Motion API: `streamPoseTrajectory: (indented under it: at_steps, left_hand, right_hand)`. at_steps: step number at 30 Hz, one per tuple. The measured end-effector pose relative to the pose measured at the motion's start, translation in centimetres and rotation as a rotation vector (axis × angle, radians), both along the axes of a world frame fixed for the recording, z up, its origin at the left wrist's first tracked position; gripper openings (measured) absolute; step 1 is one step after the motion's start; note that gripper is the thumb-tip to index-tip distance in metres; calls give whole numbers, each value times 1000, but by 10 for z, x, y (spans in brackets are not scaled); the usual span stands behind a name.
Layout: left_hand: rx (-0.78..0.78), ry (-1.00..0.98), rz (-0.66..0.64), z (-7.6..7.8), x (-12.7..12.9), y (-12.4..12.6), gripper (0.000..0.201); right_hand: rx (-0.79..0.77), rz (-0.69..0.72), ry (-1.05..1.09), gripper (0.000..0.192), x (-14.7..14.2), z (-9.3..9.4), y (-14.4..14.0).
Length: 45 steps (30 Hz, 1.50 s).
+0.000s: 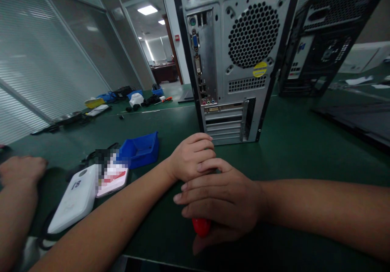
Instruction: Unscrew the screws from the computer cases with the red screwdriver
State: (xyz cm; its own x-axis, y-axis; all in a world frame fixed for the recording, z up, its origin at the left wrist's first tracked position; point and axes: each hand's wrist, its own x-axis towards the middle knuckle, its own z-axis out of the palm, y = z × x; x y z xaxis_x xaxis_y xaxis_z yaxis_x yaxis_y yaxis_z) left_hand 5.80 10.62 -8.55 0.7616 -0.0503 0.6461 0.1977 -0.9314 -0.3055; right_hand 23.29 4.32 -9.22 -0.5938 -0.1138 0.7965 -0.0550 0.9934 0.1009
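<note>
My right hand (227, 196) is closed around a red, rounded handle-like thing (201, 226). Only its smooth end shows below the fingers; the rest is hidden. Just beyond, my left hand (195, 156) has its fingers curled, and the right index finger touches it. Whatever the left hand holds, if anything, is out of sight. Both hands are low over the green table, in front of an upright computer case (224, 60). Its metal back faces me, with ports, a round fan grille and expansion slots.
Left of my hands are a blue bin (141, 150), a phone-like pink-and-white thing (113, 181) and a white power bank-like block (74, 199). Another person's hand (22, 170) rests at far left. A second case (317, 48) and a dark panel (359, 121) lie right.
</note>
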Motion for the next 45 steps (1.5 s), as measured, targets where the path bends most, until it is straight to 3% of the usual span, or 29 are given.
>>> streamPoseTrajectory:
  at_steps: [3,7,12,19,25,30,38,45]
  left_hand:
    - [-26,49,-2,1,1,-1,30]
    - [-22,53,-10,-2,1,0,27]
    - [69,8,-13,-4,-2,4,23]
    - [96,-4,-40,1,-5,5,54]
    - [154,-6,-80,-1,-7,7,31]
    - [93,-46,-58,-3,-4,5,17]
    - [43,10,-24,-3,-6,3,23]
    - [57,-56,-66,-2,0,5,44]
  right_hand:
    - [12,21,-66,38,-1,-4,-1]
    - [-3,65,-46,32,-3,-10,1]
    - [17,58,-20,28,0,-8,4]
    - [-7,-94,109,40,6,-2,1]
    - [-10,-71,103,35,5,1,-3]
    - [-9,-54,15,30,1,0,-5]
    - [55,-29,-31,30,1,-1,0]
    - [31,-84,134,44,4,1,-1]
